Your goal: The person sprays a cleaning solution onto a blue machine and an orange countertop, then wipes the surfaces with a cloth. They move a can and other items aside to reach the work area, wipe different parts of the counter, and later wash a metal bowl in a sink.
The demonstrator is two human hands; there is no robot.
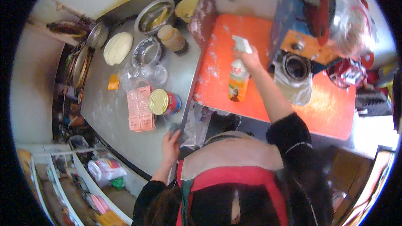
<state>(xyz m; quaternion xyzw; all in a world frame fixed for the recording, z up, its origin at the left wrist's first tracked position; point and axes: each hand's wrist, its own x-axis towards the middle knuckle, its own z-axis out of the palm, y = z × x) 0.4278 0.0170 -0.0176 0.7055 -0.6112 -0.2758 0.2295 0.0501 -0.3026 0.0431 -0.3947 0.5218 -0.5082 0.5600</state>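
Note:
My right hand [249, 59] grips the neck of a spray bottle [238, 80] with a white trigger head and an orange lower label. The bottle is over the orange tabletop [215, 86]; whether its base touches is hard to tell. At the near edge of the steel worktop [117, 138], my left hand [171, 147] has its fingers on a small grey cloth [174, 129], which is blurred and partly covered by the hand. Just beyond it stands a tin can [159, 102] with a gold lid, next to pink printed slips [139, 110].
Farther back on the steel are flattened dough [118, 48], a steel bowl [154, 14], a plastic-lined bowl [147, 51], a brown jar [171, 37] and an orange packet [113, 81]. A red-and-silver machine [345, 18] stands right. Below left are shelves holding a white bag [105, 169].

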